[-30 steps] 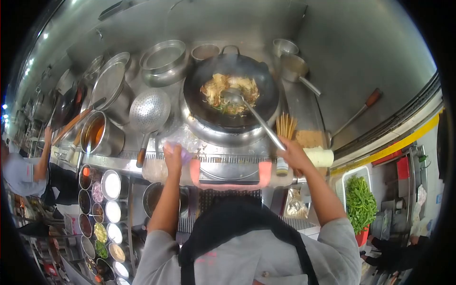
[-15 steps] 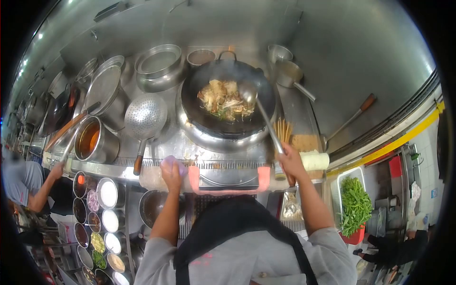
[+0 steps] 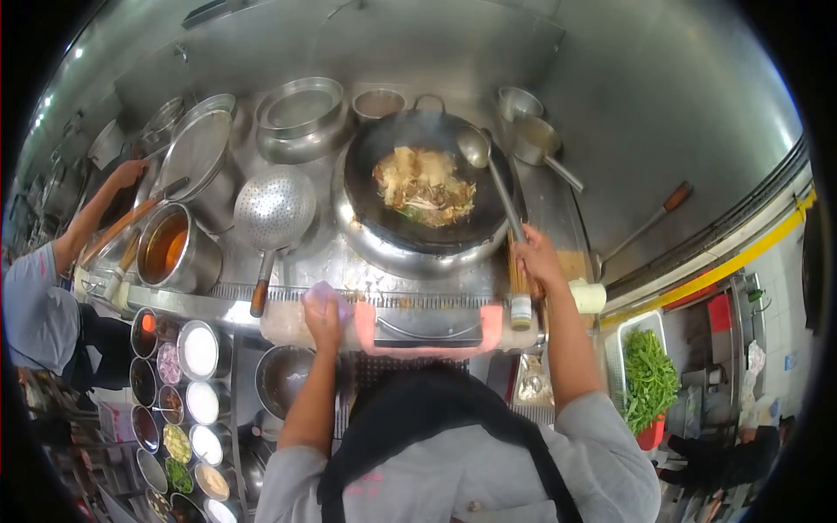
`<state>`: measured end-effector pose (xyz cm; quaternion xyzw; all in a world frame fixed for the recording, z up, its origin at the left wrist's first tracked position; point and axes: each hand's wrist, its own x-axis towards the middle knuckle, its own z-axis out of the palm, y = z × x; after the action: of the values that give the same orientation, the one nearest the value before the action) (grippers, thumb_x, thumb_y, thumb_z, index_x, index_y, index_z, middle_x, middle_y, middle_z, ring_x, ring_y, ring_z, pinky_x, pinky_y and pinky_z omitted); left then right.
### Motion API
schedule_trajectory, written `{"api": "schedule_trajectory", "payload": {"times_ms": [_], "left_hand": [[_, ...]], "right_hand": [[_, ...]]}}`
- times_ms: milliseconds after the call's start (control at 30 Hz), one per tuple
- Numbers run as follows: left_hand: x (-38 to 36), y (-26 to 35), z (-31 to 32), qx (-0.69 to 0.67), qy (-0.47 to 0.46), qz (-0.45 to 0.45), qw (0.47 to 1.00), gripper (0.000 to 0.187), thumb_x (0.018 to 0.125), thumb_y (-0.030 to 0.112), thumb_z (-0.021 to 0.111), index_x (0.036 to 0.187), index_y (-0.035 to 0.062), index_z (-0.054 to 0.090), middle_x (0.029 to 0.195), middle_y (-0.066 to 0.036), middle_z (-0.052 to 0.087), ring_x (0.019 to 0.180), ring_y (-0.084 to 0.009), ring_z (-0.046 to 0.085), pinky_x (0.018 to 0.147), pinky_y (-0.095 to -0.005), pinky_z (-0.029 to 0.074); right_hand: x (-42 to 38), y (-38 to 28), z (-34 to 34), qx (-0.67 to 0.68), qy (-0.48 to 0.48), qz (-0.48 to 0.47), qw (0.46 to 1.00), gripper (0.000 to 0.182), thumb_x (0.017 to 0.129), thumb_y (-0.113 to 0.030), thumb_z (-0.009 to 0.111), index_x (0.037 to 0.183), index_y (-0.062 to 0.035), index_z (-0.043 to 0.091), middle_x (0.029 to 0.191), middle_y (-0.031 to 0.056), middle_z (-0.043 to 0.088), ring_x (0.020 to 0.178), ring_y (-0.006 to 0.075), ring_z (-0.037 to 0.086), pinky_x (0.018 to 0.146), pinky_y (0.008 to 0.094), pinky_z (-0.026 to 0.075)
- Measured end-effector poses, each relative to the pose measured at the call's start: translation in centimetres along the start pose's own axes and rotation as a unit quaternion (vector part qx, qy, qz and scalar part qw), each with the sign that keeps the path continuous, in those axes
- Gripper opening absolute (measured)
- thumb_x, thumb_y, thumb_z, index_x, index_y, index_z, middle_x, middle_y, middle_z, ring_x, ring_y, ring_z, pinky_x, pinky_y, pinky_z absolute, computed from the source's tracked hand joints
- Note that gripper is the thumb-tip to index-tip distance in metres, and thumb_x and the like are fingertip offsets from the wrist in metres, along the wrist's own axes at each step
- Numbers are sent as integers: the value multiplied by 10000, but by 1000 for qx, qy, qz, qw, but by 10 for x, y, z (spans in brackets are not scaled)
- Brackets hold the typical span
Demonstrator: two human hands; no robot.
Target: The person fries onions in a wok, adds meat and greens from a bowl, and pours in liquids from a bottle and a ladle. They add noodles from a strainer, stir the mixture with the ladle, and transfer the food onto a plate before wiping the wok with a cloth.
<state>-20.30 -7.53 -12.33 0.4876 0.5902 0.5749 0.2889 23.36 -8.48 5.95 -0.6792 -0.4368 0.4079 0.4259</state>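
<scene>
My right hand (image 3: pixel 538 259) is wrapped round the long handle of a ladle (image 3: pixel 500 185). The ladle's bowl hangs at the far right side of a black wok (image 3: pixel 370 148), apart from the food. Browned strips, pale pieces and some greens make up the stir-fry (image 3: pixel 425 187) in the wok. My left hand (image 3: pixel 323 324) is closed on a purple cloth (image 3: pixel 328 301) at the counter's front edge. Beside my right hand stands a bundle of thin bamboo sticks (image 3: pixel 517 277).
A perforated skimmer (image 3: pixel 275 207) and a pot of orange-brown liquid (image 3: pixel 166 244) are left of the wok. Saucepans (image 3: pixel 534 139) stand right. Ingredient tubs (image 3: pixel 199 353) are lower left, leafy greens (image 3: pixel 649 376) lower right. A co-worker's arm (image 3: pixel 91 209) reaches in at left.
The ladle has come out of the stir-fry towards the wok's upper right, and my right hand has risen slightly. My left hand keeps the cloth. The co-worker's arm has moved up and away.
</scene>
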Motion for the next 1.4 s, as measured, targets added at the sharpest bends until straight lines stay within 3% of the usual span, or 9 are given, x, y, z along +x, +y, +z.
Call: {"api": "schedule_trajectory", "payload": {"times_ms": [300, 400, 500, 600, 800, 900, 1000, 1167, 1400], "left_hand": [[-1, 16, 4, 38, 28, -10, 999, 488, 869, 304, 645, 1206, -24, 515, 1082, -235, 629, 1008, -358, 613, 900, -420, 465], [1, 10, 6, 61, 31, 4, 998, 512, 874, 344, 649, 1212, -13, 507, 1083, -243, 633, 1013, -366, 618, 889, -427, 468], [0, 3, 8, 95, 43, 0, 995, 527, 875, 359, 651, 1223, -7, 501, 1090, -245, 634, 1024, -369, 619, 889, -425, 469], [1, 8, 9, 89, 52, -7, 995, 531, 875, 351, 650, 1239, -5, 498, 1103, -245, 633, 1033, -368, 616, 900, -418, 466], [2, 1, 13, 98, 64, -1, 993, 543, 865, 338, 652, 1244, -19, 501, 1126, -246, 624, 1060, -369, 602, 926, -417, 454], [3, 2, 13, 105, 60, 10, 993, 554, 871, 344, 656, 1255, -21, 494, 1135, -242, 623, 1069, -352, 601, 926, -407, 454], [-1, 10, 14, 118, 59, -4, 991, 555, 872, 338, 654, 1264, -20, 492, 1140, -240, 623, 1070, -346, 600, 931, -402, 453], [2, 4, 16, 92, 73, -6, 993, 556, 865, 348, 642, 1260, -16, 499, 1130, -249, 624, 1059, -367, 604, 928, -405, 455], [1, 14, 18, 111, 77, -7, 991, 533, 854, 339, 634, 1240, -6, 507, 1125, -257, 628, 1056, -393, 608, 916, -422, 460]], "right_hand": [[85, -16, 24, -35, -91, -26, 995, 628, 815, -54, 609, 1417, 7, 443, 635, 42, 547, 433, 95, 481, 369, 287, 414], [87, -24, 21, -177, -142, -37, 973, 640, 793, -43, 607, 1416, -25, 461, 760, 152, 655, 564, 209, 623, 530, 339, 520], [72, -21, -7, -384, -112, -303, 865, 633, 776, -30, 602, 1396, -29, 480, 1041, 236, 681, 882, 333, 683, 803, 363, 535], [33, -46, -44, -411, -135, -218, 875, 628, 767, -18, 601, 1384, -23, 488, 1248, 232, 607, 1115, 399, 591, 967, 374, 464], [-4, -12, -111, -271, -111, -223, 930, 611, 793, -25, 621, 1390, -27, 492, 1065, 186, 681, 866, 245, 674, 772, 337, 536], [-32, -36, -116, -151, -155, 6, 976, 586, 808, -39, 624, 1384, -46, 517, 878, 87, 644, 609, 111, 586, 537, 270, 492], [-19, -11, -99, -81, -191, 2, 978, 565, 807, -44, 625, 1366, -79, 552, 792, 23, 573, 464, 46, 470, 405, 227, 386], [9, -4, -57, -239, -113, -191, 945, 560, 794, -48, 597, 1350, -47, 529, 939, 187, 671, 822, 293, 650, 777, 370, 501], [48, -30, -12, -436, -122, -245, 857, 676, 790, -18, 598, 1437, -144, 452, 1110, 170, 622, 1022, 369, 613, 870, 445, 496]]}}
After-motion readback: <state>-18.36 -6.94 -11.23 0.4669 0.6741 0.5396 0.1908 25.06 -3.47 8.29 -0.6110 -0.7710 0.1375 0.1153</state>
